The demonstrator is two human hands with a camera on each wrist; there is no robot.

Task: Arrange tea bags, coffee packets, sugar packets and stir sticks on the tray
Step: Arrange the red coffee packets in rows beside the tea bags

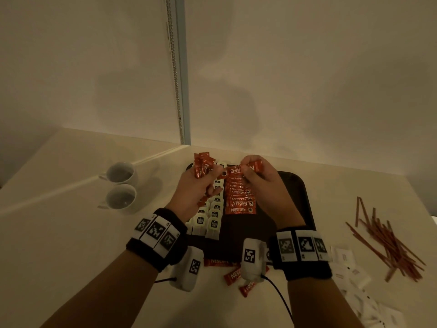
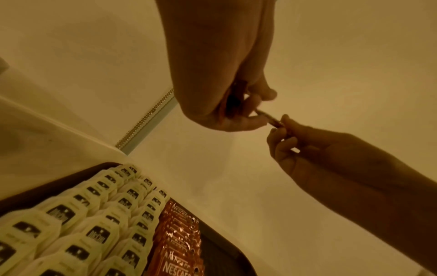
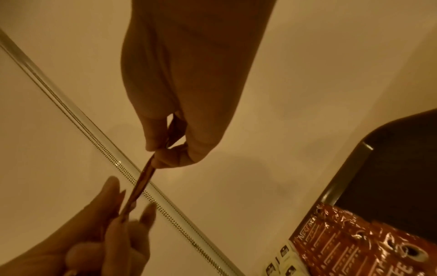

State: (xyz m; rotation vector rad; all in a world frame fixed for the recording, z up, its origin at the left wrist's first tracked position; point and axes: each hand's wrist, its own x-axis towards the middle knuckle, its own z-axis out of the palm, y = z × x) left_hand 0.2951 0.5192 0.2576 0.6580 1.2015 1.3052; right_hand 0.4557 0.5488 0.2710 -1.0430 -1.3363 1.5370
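My left hand [image 1: 210, 178] grips a bunch of red coffee packets [image 1: 203, 165] above the far left of the dark tray [image 1: 295, 197]. My right hand [image 1: 248, 172] pinches one coffee packet [image 1: 238, 170], held level between both hands; left fingertips [image 2: 262, 121] pinch its other end. In the right wrist view the right hand [image 3: 160, 151] holds this packet [image 3: 146, 175] edge-on. On the tray lie two columns of white tea bags [image 1: 214, 217] and, beside them, a row of overlapping coffee packets [image 1: 240, 200].
Loose coffee packets [image 1: 233, 274] lie on the table in front of the tray. Brown stir sticks [image 1: 387, 242] are heaped at the right, white sugar packets [image 1: 354, 280] nearer me. Two white cups [image 1: 121, 185] stand at the left. A wall rises behind.
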